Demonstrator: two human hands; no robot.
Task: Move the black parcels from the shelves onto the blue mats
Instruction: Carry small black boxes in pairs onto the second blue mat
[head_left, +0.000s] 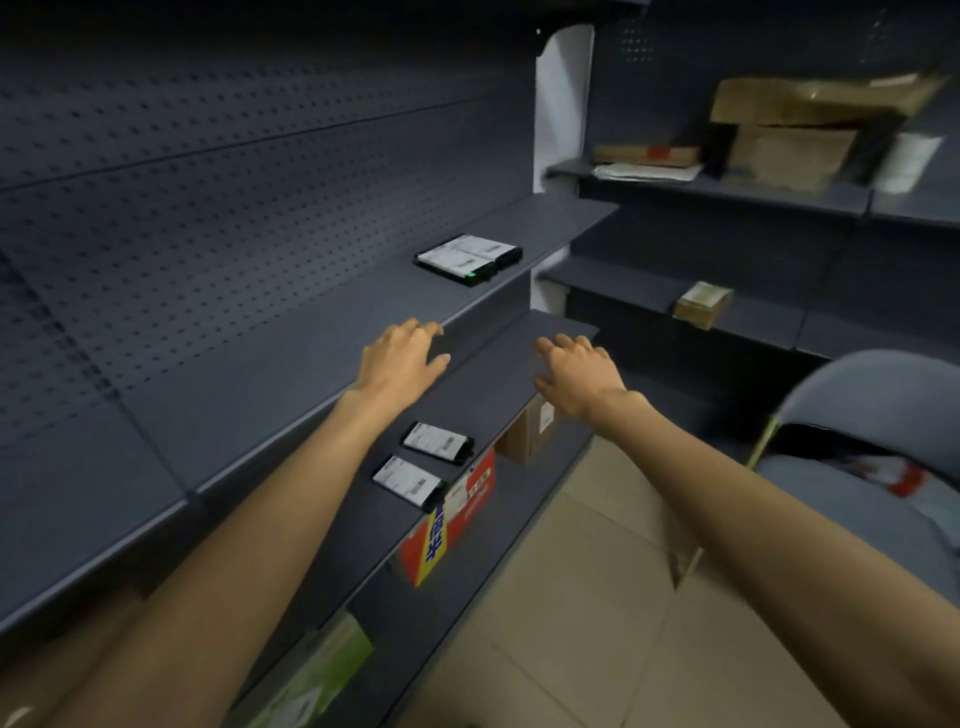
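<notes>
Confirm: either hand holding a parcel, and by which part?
Nothing is held. The left hand and right hand are both open over the shelves; the black parcels lie untouched.

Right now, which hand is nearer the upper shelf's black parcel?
Left. The left hand is at the upper shelf, short of the black parcel; the right hand hovers over the lower shelf.

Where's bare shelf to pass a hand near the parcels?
Upper shelf is bare from the labelled parcels down to the left hand. Lower shelf is bare between the right hand and its two parcels; crowded there, near the front edge.
</notes>
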